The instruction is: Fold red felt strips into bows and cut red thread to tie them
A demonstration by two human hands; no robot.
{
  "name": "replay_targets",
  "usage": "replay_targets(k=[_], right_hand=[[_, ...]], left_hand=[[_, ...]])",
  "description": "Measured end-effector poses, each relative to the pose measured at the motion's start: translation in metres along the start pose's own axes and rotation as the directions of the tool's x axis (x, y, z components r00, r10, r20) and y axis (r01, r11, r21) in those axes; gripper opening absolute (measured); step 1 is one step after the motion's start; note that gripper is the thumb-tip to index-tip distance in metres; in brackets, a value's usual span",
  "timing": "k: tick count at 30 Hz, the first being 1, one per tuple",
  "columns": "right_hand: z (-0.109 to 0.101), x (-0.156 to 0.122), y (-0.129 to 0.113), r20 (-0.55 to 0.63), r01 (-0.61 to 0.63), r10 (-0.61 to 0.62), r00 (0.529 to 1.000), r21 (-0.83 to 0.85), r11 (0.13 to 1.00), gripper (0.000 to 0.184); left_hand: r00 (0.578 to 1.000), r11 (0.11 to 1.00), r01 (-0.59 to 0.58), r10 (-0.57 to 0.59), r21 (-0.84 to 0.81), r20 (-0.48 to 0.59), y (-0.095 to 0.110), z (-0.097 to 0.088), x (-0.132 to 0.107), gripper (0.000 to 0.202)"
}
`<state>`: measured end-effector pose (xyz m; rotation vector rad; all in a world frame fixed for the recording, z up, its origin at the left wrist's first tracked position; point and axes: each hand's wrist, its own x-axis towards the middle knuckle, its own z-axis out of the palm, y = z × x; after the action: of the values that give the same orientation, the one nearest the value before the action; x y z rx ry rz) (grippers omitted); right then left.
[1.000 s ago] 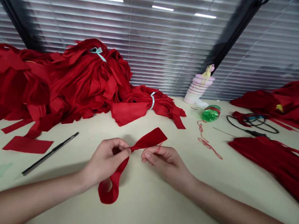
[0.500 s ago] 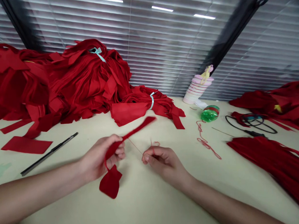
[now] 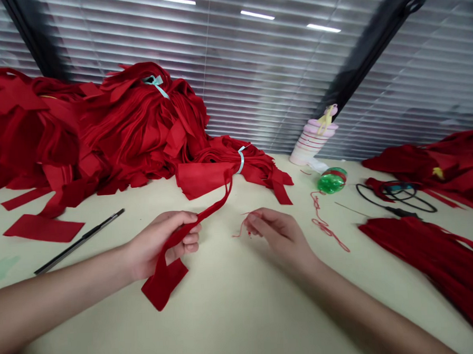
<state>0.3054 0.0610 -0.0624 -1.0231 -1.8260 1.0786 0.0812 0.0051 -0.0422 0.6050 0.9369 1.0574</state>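
The left hand (image 3: 161,244) is gripping a long red felt strip (image 3: 184,235) above the cream bench (image 3: 236,314), one end hanging below the fist; the right hand (image 3: 281,233) is pinching a thin red thread (image 3: 239,230) just beside it.

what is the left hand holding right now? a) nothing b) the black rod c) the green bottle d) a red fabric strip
d: the left hand is closed around a red fabric strip, while the black rod and the green bottle lie untouched on the table.
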Motion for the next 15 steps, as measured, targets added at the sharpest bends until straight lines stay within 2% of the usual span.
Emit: replay_targets(k=[5,9,11,13,15], right_hand=[[-0.014,0.005,-0.006,0.079,0.018,-0.022,0.997,0.050,0.999,0.030],[-0.018,0.006,-0.012,0.121,0.016,-0.015,0.992,-0.014,1.000,0.034],[-0.025,0.010,-0.010,0.101,0.006,0.007,0.995,-0.126,0.992,0.036],[-0.036,0.017,-0.002,0.009,-0.022,0.026,1.000,-0.299,0.954,0.037],[-0.050,0.025,0.010,-0.117,-0.063,-0.001,0.993,-0.540,0.840,0.037]], left_hand=[[0.998,0.996,0.007,-0.001,0.089,-0.061,-0.003,-0.003,0.004,0.019],[0.997,0.993,0.011,-0.003,0.119,-0.071,-0.005,-0.005,0.006,0.019],[0.998,0.991,0.008,-0.001,0.133,-0.057,-0.005,-0.006,0.007,0.019],[0.999,0.989,0.003,0.003,0.146,-0.042,-0.005,-0.007,0.008,0.019],[0.999,0.987,0.009,-0.003,0.159,-0.038,-0.005,-0.008,0.009,0.018]])
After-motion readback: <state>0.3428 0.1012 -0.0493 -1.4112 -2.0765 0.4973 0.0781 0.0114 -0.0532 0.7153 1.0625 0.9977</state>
